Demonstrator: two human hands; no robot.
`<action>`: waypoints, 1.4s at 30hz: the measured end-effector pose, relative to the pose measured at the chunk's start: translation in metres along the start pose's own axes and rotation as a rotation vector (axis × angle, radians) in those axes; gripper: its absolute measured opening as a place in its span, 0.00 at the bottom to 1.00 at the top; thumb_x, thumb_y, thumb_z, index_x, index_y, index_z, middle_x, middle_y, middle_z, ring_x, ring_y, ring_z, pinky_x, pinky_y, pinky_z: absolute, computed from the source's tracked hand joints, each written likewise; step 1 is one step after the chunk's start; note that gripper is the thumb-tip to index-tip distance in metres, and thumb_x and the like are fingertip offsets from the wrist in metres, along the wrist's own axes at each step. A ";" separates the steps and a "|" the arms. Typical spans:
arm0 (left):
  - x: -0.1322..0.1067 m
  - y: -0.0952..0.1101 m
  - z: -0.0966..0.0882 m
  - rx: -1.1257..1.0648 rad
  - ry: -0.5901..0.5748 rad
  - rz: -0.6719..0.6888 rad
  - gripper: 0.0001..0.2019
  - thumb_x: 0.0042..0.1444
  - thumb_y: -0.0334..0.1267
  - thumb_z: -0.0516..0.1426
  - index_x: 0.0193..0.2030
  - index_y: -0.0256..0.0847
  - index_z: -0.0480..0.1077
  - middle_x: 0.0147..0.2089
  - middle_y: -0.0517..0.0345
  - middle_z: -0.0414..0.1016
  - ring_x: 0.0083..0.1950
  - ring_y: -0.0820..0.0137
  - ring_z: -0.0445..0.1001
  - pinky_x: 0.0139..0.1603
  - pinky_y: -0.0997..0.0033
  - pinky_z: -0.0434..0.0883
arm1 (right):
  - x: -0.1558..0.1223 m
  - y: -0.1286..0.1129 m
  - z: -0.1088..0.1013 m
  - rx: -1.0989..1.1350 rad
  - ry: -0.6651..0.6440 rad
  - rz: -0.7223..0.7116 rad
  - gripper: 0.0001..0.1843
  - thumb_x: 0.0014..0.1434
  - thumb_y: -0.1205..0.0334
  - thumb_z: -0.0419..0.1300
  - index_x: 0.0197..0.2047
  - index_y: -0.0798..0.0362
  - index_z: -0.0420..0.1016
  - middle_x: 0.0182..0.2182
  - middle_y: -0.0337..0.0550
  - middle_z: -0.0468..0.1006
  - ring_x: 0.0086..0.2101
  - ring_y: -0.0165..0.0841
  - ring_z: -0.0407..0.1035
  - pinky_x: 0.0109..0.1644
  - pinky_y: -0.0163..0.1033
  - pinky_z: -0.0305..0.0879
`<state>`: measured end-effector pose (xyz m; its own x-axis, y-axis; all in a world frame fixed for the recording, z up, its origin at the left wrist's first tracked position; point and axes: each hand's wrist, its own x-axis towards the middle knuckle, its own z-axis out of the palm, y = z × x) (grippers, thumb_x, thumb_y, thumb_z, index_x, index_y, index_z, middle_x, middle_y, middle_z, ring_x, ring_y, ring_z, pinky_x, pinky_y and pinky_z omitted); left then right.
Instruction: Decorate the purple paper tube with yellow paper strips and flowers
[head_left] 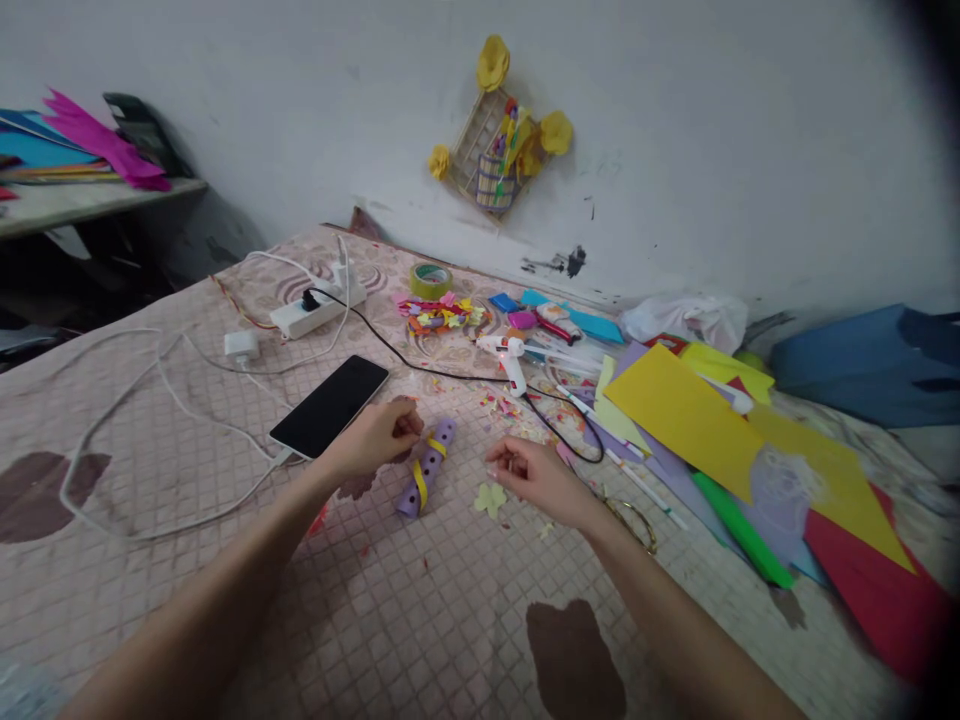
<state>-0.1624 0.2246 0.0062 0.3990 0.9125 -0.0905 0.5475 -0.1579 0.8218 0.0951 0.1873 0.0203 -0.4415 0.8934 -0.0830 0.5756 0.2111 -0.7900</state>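
Note:
A purple paper tube (430, 468) with dark dots and a yellow strip wound round it lies on the patterned cloth, slightly left of centre. Close by its left side is my left hand (390, 430), fingers curled in; whatever they may hold is hidden. My right hand (536, 478) hovers to the right of the tube, its fingers loosely bent and apart, with no object visible in them. Below its fingertips lies a pale green paper flower (490, 499). A white glue gun (508, 362) with a black cord rests beyond both hands.
A tablet (330, 405) on a white charging cable lies left, below a power strip (315, 310). Behind are a tape roll (430, 281) and small paper flowers (442, 314). Coloured sheets (679, 415) and a bangle (637, 525) lie right. A decoration (495, 150) hangs on the wall.

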 end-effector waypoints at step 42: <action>-0.014 0.051 0.031 -0.280 0.125 0.096 0.06 0.53 0.37 0.53 0.30 0.37 0.67 0.25 0.61 0.68 0.26 0.76 0.65 0.26 0.77 0.62 | 0.020 -0.025 -0.006 0.253 0.154 -0.107 0.12 0.55 0.64 0.54 0.44 0.51 0.65 0.33 0.40 0.70 0.32 0.29 0.67 0.34 0.34 0.63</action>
<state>-0.1172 0.1918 0.0323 0.3360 0.9405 0.0507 0.2809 -0.1514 0.9477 0.0760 0.2021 0.0419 -0.3695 0.9251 0.0871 0.3331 0.2194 -0.9170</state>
